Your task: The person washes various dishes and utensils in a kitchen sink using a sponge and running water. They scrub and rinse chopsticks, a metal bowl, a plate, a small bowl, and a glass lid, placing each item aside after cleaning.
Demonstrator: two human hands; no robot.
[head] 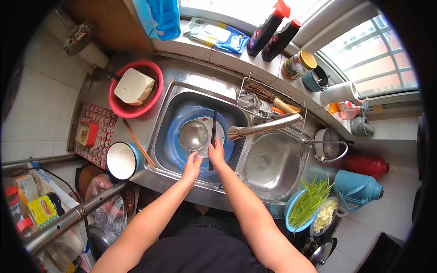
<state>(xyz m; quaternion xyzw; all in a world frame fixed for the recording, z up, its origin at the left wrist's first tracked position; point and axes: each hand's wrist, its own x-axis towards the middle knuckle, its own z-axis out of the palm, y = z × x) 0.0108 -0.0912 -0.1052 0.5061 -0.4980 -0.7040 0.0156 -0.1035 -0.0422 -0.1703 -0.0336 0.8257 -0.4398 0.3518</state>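
My right hand (216, 153) grips a pair of dark chopsticks (214, 128) that point toward the back of the left sink basin (239, 126). Beside it, my left hand (192, 166) is at the front rim of a plate, its fingers apart; whether it touches the plate cannot be told. Under the hands, a blue plastic basin (173, 136) sits in the sink. In it lie a white plate with red marks (220, 131) and a round, shiny bowl (193, 135). The metal faucet (263, 127) reaches over the divider from the right.
Left of the sink stand a red basin (112, 102) with a block of tofu (134, 86), wooden chopsticks (138, 143) and an enamel mug (121, 160). A wire rack (243, 99) with brushes is behind the faucet. Greens (309, 203) in a blue bowl are at right.
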